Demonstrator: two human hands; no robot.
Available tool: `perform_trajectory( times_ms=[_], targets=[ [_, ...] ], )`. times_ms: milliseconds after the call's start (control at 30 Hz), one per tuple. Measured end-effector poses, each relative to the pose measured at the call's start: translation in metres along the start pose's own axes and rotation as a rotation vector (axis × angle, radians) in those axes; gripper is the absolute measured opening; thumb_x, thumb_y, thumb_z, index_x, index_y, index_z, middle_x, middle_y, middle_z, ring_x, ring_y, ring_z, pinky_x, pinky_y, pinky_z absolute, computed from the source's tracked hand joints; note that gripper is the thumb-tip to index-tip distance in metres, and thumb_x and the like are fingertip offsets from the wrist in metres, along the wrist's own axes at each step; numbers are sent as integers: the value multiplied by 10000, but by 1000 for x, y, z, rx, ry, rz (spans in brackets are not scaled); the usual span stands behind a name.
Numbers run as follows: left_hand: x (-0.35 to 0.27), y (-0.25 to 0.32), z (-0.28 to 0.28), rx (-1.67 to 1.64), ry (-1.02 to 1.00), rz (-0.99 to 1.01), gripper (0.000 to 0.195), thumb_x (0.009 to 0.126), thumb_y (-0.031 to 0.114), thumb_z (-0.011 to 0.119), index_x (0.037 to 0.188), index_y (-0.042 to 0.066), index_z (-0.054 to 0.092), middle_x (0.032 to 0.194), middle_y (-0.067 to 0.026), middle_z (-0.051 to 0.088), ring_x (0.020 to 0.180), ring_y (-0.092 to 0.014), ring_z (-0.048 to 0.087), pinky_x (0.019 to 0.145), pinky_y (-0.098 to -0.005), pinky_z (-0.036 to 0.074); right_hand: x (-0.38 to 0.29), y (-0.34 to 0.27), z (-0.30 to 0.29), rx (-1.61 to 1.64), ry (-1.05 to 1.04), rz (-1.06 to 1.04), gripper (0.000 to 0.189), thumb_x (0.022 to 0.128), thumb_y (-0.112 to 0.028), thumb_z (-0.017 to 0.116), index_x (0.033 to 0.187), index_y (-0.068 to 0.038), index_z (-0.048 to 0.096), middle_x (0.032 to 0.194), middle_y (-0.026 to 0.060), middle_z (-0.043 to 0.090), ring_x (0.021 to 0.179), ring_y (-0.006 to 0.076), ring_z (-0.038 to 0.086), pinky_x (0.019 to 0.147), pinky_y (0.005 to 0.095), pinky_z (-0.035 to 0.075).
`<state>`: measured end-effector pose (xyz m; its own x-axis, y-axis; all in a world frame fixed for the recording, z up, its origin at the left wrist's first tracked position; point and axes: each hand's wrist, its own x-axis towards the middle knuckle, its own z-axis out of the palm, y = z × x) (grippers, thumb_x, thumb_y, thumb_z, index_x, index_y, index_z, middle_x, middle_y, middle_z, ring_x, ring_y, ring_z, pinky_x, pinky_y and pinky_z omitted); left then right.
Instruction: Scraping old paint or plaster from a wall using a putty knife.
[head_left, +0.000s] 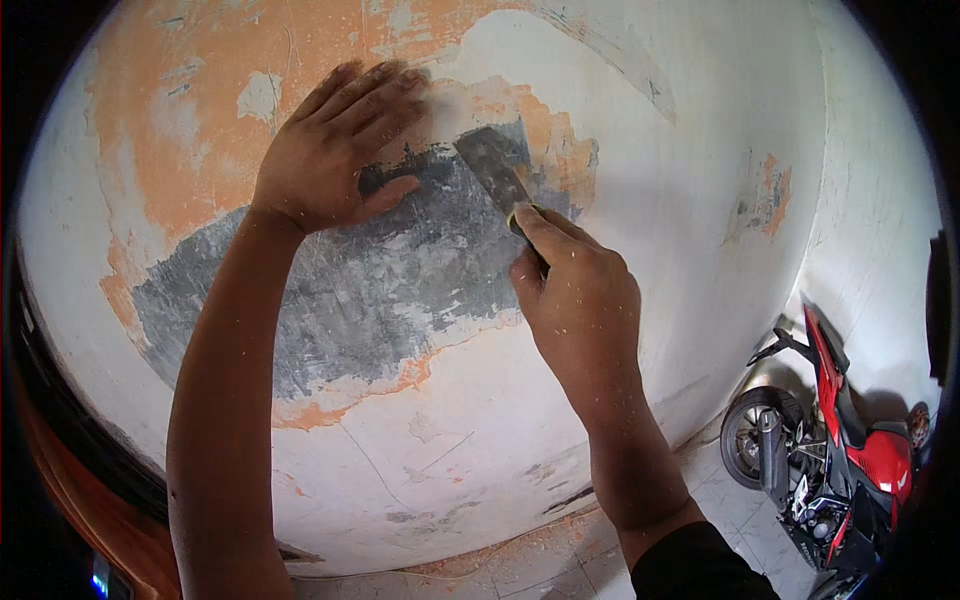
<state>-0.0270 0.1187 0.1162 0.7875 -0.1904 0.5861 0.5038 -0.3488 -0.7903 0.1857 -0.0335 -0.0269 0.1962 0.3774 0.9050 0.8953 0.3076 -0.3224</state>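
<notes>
My right hand (577, 277) grips the handle of a putty knife (493, 166), a flat scraper with a worn grey blade. Its blade points up and left, with the tip at the upper edge of a bare grey cement patch (360, 300) on the wall. My left hand (341, 146) is spread with its palm toward the wall, left of the blade, and holds nothing. Around the grey patch, orange paint (187, 127) and white paint (450, 382) show with ragged, flaking edges. Pale flecks dot the back of my right hand.
A red and black motorcycle (832, 420) stands at the right by the wall corner. Paint debris (480, 570) lies on the tiled floor (540, 559) along the wall's foot. A dark frame edge (82, 416) and brown-orange cloth (97, 517) are at the lower left.
</notes>
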Motion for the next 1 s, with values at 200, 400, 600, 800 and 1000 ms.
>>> perform_trajectory(
  times_ms=[200,400,600,800,1000],
  targets=[
    [-1,2,-1,-18,-16,-2,701,921,509,726,1522,186,567,1658,-52,461,1538,-273,418,1318,-478,268,5,-10,-8,18,2,14,361,947,-119,701,1301,-45,719,1200,116,764,943,296,773,806,387,629],
    [0,2,-3,-28,-11,5,709,916,500,738,1527,186,560,1651,-58,470,1541,-275,413,1317,-478,264,7,-8,-8,-19,-20,38,351,944,-111,691,1286,-45,725,1197,132,760,953,301,767,810,395,621],
    [-3,1,-3,-38,-13,4,702,915,489,744,1523,186,565,1649,-63,473,1544,-275,409,1317,-484,260,1,-3,-21,-3,-66,64,348,950,-113,678,1290,-58,727,1175,126,764,913,310,765,786,403,623],
    [0,3,-2,-30,-18,2,695,924,490,734,1521,176,565,1651,-62,471,1544,-276,409,1317,-485,262,1,-4,-21,21,-40,60,362,952,-120,680,1305,-48,718,1137,130,768,902,312,764,769,411,620],
    [0,2,-5,-43,-20,-4,719,911,498,746,1530,186,556,1652,-54,469,1543,-275,410,1320,-486,258,8,-4,-8,33,-29,28,354,957,-124,674,1299,-44,723,1110,137,766,892,311,762,768,413,616]
  ],
)
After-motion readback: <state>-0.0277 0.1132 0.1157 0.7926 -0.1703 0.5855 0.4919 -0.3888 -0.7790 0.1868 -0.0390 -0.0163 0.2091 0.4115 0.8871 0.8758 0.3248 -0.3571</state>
